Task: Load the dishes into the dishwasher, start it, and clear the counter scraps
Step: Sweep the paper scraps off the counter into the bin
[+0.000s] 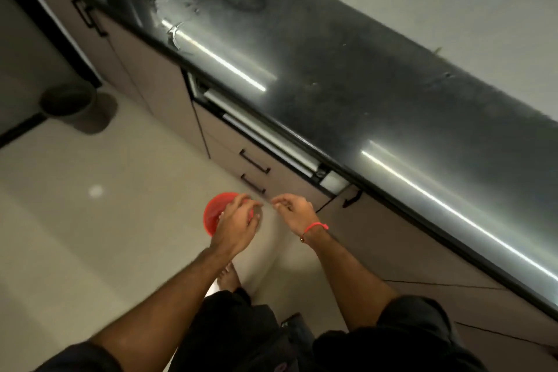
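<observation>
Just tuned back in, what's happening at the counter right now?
A person stands beside the dark counter, holding a red bowl in the left hand over the floor. The right hand is next to it, fingers curled as if pinching something small, though the blur hides what. Pale scraps lie near the counter's front edge. The dishwasher door under the counter looks slightly ajar at the top.

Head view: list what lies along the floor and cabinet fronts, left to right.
Dark round bin → red bowl held by the left hand → right hand with a red wrist thread → black cabinet handle under the counter edge.
</observation>
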`<state>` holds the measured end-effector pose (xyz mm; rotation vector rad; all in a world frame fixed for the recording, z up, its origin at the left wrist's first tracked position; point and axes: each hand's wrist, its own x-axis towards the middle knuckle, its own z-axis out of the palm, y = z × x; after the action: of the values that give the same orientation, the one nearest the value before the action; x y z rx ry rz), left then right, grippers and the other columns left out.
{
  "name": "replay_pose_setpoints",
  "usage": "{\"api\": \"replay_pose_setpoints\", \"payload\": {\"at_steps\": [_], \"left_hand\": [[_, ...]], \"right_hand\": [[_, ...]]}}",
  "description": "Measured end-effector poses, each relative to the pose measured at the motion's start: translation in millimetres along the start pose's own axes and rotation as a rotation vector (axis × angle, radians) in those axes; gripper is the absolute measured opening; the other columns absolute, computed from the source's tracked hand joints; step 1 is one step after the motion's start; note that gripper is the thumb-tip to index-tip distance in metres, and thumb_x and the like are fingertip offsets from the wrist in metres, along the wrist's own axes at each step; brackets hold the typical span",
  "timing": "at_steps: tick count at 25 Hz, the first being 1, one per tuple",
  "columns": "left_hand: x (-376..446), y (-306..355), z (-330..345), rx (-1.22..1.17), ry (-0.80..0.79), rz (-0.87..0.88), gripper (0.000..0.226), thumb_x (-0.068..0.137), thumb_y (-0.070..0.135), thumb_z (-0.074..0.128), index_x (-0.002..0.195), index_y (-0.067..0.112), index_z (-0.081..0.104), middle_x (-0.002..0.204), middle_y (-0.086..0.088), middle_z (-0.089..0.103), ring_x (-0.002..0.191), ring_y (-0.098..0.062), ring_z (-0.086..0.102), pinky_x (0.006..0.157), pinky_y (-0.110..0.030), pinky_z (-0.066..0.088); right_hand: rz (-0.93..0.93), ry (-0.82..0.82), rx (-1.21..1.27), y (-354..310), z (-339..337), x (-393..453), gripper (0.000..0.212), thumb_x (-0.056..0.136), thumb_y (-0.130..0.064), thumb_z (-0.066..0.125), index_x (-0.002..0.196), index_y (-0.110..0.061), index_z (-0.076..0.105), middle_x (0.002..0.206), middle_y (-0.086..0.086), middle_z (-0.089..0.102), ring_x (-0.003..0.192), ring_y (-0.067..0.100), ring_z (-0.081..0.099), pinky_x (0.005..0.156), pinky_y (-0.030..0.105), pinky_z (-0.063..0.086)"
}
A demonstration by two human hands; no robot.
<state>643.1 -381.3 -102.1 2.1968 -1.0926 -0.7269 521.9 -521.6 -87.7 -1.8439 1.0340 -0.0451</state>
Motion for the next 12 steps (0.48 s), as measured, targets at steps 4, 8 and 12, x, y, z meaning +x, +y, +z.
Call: {"api": "replay_pose_setpoints", "payload": {"at_steps": [4, 8, 12], "left_hand": [[-10.5, 78.6, 23.7, 0.035, -0.018, 0.148, 0.031, 0.096, 0.022, 0.06, 0.127, 0.024, 0.064, 0.149, -0.004, 0.044, 0.135, -0.026, 0.044, 0.113, -0.039, 0.035], [-25.1, 163.4, 60.7, 0.081, -0.071, 0.336, 0.032, 0.097, 0.026, 0.059, 0.129, 0.025, 0.062, 0.151, -0.003, 0.041, 0.135, -0.027, 0.043, 0.112, -0.047, 0.038], [-45.5, 244.8, 112.3, 0.067, -0.148, 0.525, 0.034, 0.093, 0.032, 0.056, 0.126, 0.027, 0.064, 0.148, -0.002, 0.045, 0.137, -0.024, 0.044, 0.112, -0.051, 0.039]], "right_hand": [[-0.058, 0.106, 0.068, 21.0, -64.1, -48.5, 0.016, 0.091, -0.016, 0.062, 0.097, -0.026, 0.073, 0.09, -0.006, 0.074, 0.085, 0.01, 0.068, 0.094, 0.035, 0.054], [-0.072, 0.292, 0.14, 58.6, -130.9, -114.6, 0.014, 0.092, -0.015, 0.064, 0.098, -0.023, 0.073, 0.086, -0.008, 0.072, 0.075, 0.002, 0.066, 0.089, 0.026, 0.053], [-0.065, 0.481, 0.212, 105.6, -195.0, -188.0, 0.016, 0.093, -0.013, 0.065, 0.096, -0.026, 0.071, 0.087, -0.008, 0.073, 0.072, 0.003, 0.065, 0.083, 0.029, 0.056]]}}
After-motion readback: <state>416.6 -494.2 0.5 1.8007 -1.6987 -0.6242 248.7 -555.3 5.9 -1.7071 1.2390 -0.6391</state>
